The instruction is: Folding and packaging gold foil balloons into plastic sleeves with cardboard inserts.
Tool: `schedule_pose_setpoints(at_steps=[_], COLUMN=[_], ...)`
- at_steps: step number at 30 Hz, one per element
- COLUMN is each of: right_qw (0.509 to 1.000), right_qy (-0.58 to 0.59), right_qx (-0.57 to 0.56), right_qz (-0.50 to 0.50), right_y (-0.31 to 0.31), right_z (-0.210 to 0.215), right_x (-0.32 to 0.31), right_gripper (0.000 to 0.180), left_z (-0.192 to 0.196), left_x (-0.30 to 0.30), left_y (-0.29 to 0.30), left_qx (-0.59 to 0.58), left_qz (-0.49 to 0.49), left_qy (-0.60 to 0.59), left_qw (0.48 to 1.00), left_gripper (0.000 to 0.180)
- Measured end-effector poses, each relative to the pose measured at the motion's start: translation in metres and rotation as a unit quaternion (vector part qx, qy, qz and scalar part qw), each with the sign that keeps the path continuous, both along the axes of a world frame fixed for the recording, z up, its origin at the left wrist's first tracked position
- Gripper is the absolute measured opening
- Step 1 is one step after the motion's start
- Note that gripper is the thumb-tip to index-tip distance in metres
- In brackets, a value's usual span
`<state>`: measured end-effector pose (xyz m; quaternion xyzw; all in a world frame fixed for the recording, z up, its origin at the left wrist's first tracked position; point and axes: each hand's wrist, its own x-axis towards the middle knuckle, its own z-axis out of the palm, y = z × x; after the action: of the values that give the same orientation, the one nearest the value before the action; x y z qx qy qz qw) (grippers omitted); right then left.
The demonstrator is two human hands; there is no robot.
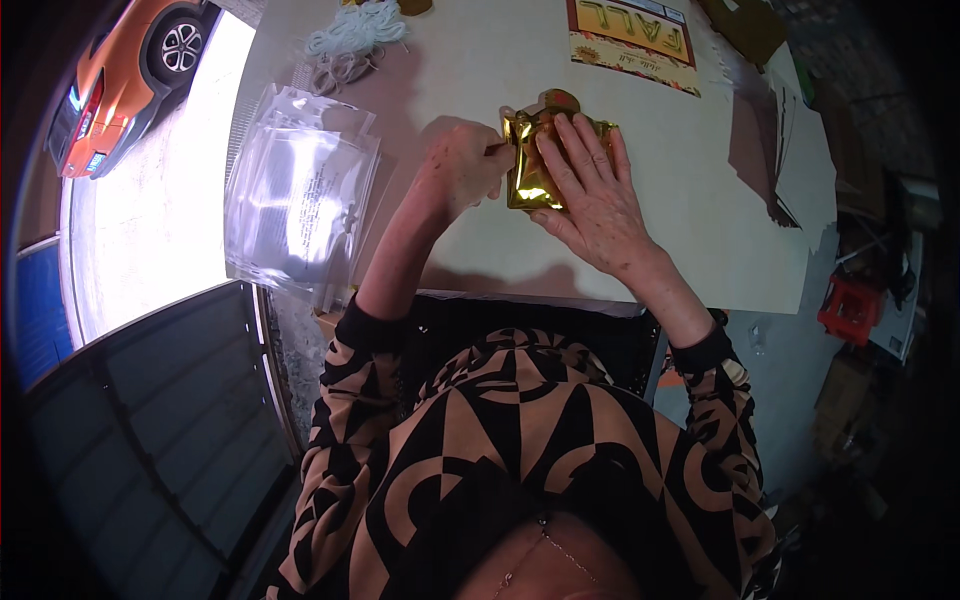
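Observation:
A folded square of shiny gold foil [530,185] lies on the table in front of me. My right hand [597,192] rests flat over its right part, fingers stretched out and thumb along the lower edge. At the left edge of the foil, my left hand [462,168] is closed, its thumb and fingertips pinching the border. Just beyond the foil, partly behind my right fingertips, sits a small rounded brownish-gold piece with a reddish patch [562,100]; its kind cannot be made out.
Clear plastic bags [300,190] are stacked on the table's left side. Behind them lies a bundle of white string [360,35]. An orange and cream printed card [635,45] is at the far right. Brown cardboard [755,140] lies along the right edge; a red stool [850,310] stands beyond.

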<state>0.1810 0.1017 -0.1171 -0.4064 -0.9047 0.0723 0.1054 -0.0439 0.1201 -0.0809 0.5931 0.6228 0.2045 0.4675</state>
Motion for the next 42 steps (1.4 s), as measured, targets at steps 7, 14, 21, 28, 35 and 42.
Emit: schedule_pose_setpoints(at_steps=[7,14,21,28,35,42], right_qw=[0.98,0.96,0.943,0.955,0.951,0.947], right_qy=[0.141,0.21,0.293,0.288,0.307,0.32], right_qx=[0.053,-0.014,-0.044,-0.037,-0.025,-0.015], right_qz=[-0.129,-0.187,-0.151,-0.054,-0.02,-0.013], right_y=[0.004,-0.018,-0.031,-0.031,-0.037,-0.048], right_z=[0.006,0.009,0.016,0.018,0.009,0.016], right_x=[0.039,0.068,0.101,0.128,0.138,0.152], right_gripper=[0.075,0.082,0.07,0.046,0.038,0.026], left_z=[-0.01,-0.006,-0.02,-0.014,-0.011,-0.015], left_x=[0.009,0.027,0.046,0.064,0.077,0.078], left_y=[0.004,0.013,0.023,0.031,0.033,0.031], left_qx=[0.024,-0.003,0.023,-0.01,-0.04,-0.048], left_qz=[0.009,-0.002,-0.007,-0.002,0.014,0.02], left_qy=[-0.004,-0.015,-0.057,-0.043,-0.01,-0.011], left_qw=[1.0,1.0,0.998,0.999,0.999,0.999], left_gripper=[0.027,0.026,0.021,0.022,0.022,0.022])
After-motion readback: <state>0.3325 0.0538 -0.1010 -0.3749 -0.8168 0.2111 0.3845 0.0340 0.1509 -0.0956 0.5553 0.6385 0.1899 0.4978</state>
